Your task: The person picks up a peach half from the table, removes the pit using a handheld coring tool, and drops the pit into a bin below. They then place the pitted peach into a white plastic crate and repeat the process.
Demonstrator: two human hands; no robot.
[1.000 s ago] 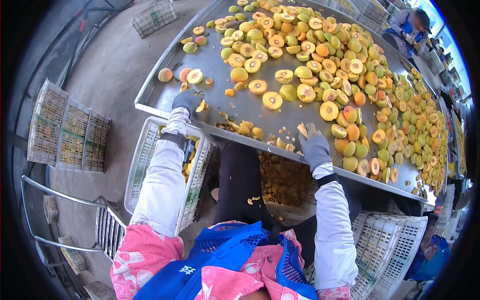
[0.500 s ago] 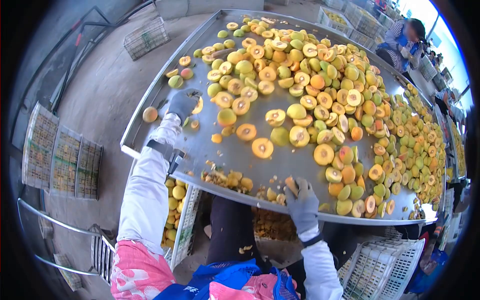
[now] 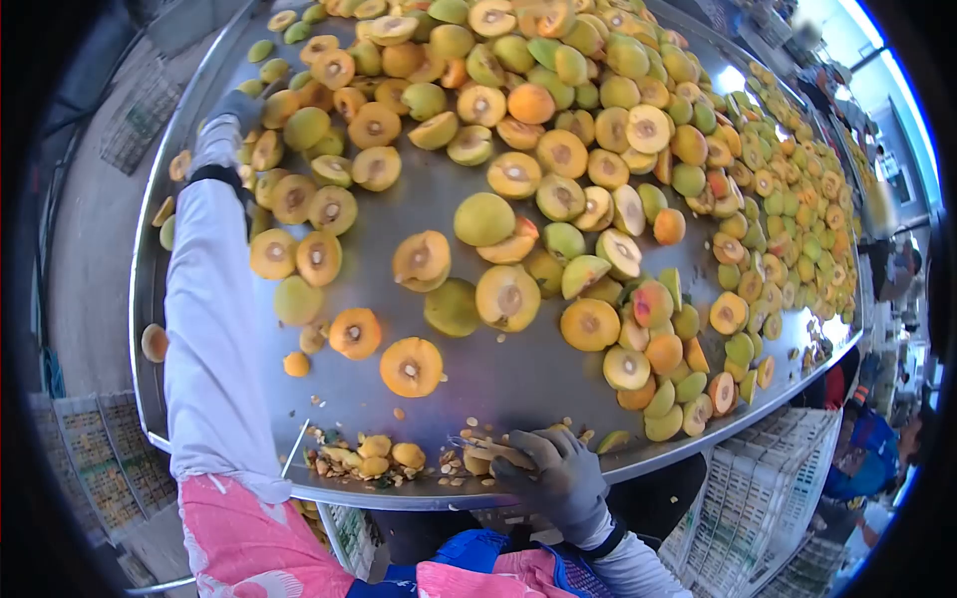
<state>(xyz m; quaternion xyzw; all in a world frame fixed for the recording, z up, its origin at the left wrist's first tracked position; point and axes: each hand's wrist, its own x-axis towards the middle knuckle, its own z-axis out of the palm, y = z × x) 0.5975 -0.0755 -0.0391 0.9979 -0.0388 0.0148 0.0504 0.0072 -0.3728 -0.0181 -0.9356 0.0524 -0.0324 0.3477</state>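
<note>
Halved yellow-orange fruit, many with stones showing, lies across a metal table. My left hand, in a grey glove, reaches to the fruit at the upper left; its fingers are partly hidden, and I cannot tell whether they hold anything. Near the front edge, my gloved right hand is closed around a slim tool with a brown handle. The tool's thin end points left, over small scraps. Beside it lies a pile of fruit pieces and loose stones.
The table's raised rim runs close to my body. White plastic crates stand at the lower right, with others at the left. A co-worker in blue is at the right. One fruit sits by the left rim.
The view has moved closer over the table. My left hand has gone from the bare left part of the table farther up to the fruit. My right hand now shows the tool over the scraps.
</note>
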